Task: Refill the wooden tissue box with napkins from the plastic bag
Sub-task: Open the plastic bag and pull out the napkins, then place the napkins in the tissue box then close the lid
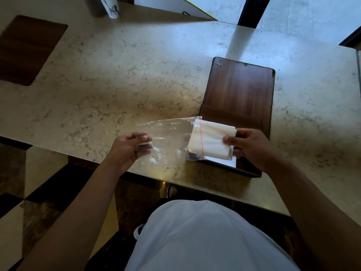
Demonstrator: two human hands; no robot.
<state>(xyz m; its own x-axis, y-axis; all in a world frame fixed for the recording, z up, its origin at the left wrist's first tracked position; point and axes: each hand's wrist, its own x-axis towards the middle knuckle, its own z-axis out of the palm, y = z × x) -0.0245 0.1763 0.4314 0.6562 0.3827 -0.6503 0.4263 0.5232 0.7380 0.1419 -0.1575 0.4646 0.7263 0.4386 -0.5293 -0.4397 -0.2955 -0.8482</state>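
A clear plastic bag (168, 137) with a red zip line hangs just above the near edge of the marble counter. My left hand (129, 147) pinches the bag's closed end. My right hand (248, 145) grips a stack of white napkins (211, 139) that sticks halfway out of the bag's mouth. Right behind and under the napkins lies the dark wooden tissue box (240, 90), its lid flat on the counter. White paper shows in the box's near part (222, 161).
The beige marble counter (117, 79) spreads to the left and far side. A dark wooden panel (27, 47) lies at the far left. A white patterned cylinder (111, 6) stands at the back edge. The counter's near edge runs below my hands.
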